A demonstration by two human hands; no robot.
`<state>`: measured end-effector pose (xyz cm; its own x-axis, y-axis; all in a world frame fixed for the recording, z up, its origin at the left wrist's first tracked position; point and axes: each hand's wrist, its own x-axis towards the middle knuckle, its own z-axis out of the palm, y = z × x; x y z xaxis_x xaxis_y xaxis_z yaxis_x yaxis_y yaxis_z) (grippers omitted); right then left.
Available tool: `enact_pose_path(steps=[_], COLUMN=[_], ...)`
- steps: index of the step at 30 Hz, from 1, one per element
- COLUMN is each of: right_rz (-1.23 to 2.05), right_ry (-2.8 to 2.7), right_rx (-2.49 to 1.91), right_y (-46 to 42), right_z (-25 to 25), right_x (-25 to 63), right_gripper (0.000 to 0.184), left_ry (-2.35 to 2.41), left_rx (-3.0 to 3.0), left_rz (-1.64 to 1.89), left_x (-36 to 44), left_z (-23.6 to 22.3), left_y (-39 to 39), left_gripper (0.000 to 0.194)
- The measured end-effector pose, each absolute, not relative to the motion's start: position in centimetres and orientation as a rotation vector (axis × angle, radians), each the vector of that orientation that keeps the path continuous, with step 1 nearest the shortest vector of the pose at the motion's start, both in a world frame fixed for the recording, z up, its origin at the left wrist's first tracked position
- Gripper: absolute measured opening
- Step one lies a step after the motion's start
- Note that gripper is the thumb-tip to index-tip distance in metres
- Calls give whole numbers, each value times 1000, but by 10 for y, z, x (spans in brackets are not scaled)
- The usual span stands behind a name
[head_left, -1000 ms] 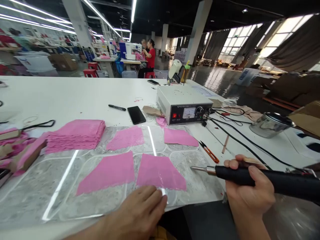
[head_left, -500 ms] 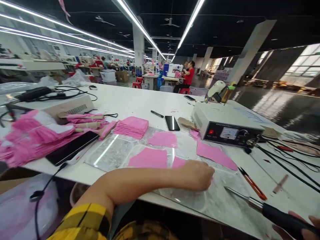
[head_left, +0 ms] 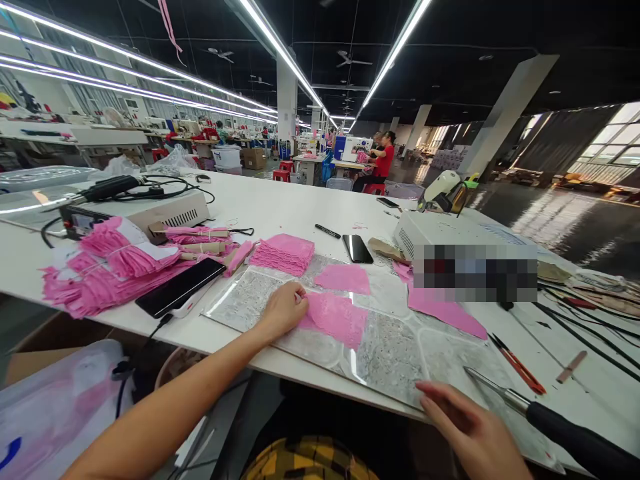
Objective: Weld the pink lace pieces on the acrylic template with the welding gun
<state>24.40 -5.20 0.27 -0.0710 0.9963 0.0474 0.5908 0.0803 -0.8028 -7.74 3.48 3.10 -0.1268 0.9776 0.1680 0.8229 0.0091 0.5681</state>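
Observation:
My left hand (head_left: 283, 310) is closed in a pinch on the left edge of a pink fabric piece (head_left: 336, 319) lying on the clear plastic plate (head_left: 390, 353). My right hand (head_left: 467, 427) lies open at the plate's front edge with its fingers stretched out. A black-handled tool with a metal tip (head_left: 575, 437) lies just to the right of that hand, outside its grip. Two more pink pieces sit on the plate, one behind (head_left: 345, 279) and one to the right (head_left: 447, 313).
A stack of pink fabric (head_left: 283, 253), a black phone (head_left: 357, 248) and a marker (head_left: 327, 231) lie behind the plate. A white control box (head_left: 450, 233) with cables stands at right, with orange snips (head_left: 517, 367) nearby. Pink bundles (head_left: 100, 273) and a dark tablet (head_left: 180, 287) lie at left. People (head_left: 383, 160) sit far behind.
My left hand has moved left across the plate and now pinches a pink piece. My right hand has let go of the black-handled tool and lies open beside it.

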Motion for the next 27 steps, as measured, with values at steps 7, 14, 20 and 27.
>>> enact_pose_path(steps=[7, 14, 20, 27], right_rz=[495, 456, 431, 444], right_ry=[-2022, -2164, -2213, -2252], right_rx=[-1716, -1696, -1673, -1594], right_y=[48, 69, 82, 89], right_z=[28, 23, 26, 28], right_x=[167, 141, 134, 126], right_gripper=[26, 12, 13, 19], left_ry=[2078, 2056, 2060, 2022], left_rx=[1950, 2041, 2048, 2080], left_rz=[810, 810, 804, 787], left_x=[-83, -87, -91, -103], left_z=[24, 21, 21, 20], left_y=[15, 10, 5, -4], left_gripper=[7, 7, 10, 12])
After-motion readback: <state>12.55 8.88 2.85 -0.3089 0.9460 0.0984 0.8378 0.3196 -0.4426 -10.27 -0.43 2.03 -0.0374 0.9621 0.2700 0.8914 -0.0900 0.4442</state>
